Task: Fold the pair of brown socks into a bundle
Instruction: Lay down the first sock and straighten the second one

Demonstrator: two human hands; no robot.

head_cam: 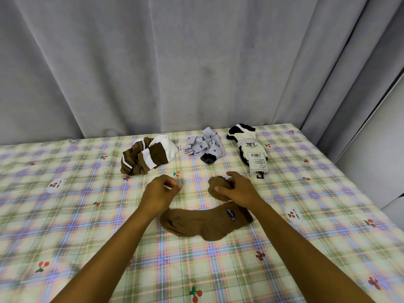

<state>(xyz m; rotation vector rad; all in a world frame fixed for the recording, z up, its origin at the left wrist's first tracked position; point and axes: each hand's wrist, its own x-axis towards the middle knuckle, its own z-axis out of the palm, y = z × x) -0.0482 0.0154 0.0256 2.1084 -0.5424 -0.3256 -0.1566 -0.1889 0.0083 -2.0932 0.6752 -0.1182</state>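
Note:
One plain brown sock (203,224) with a dark oval label lies flat on the plaid bed sheet (65,226), between my forearms. My right hand (238,190) grips the second brown sock (215,185), which is bunched into a lump just beyond the flat one. My left hand (160,190) hovers to the left of that lump, fingers curled loosely together, with nothing visible in it. A short gap separates the two hands.
Further back on the bed lie a brown-and-white striped sock pile (146,155), crumpled grey patterned socks (206,146) and a black-and-cream pair with a paper tag (249,147). A grey curtain (175,62) hangs behind the bed. The bed's right edge runs near a pale wall.

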